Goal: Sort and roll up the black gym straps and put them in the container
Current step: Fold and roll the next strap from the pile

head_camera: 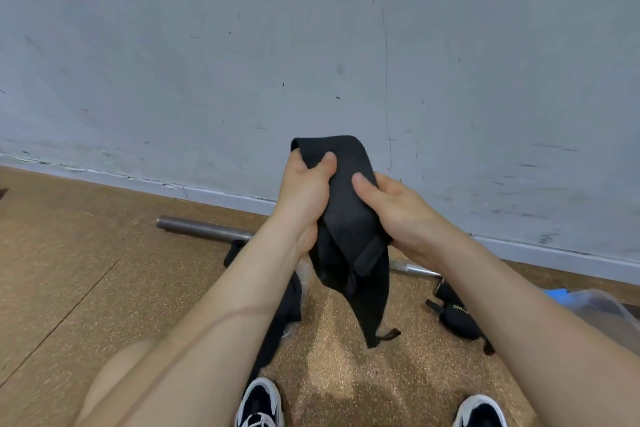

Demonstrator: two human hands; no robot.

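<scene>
Clearly mid-task, the head view shows the left hand (306,184) and right hand (391,208) holding 1 black strap (349,225) up before the wall, fingers curled round its upper part, its tail hanging unrolled. A strap that looks rolled (457,317) lies on the floor near the clear container (595,308), not inside. Loose straps (280,305) wait under the left forearm, so most work likely remains.

Wide bare floor (86,253) at left, free passage. Metal bar (204,228) lies along wall (311,45) foot, bars low reach ahead. Strap heap (289,302) left of centre; rolled strap (457,317) near container (595,308) at right. Held strap (349,218) hangs over mid floor; bare patch below it, ahead of shoes (259,404).
</scene>
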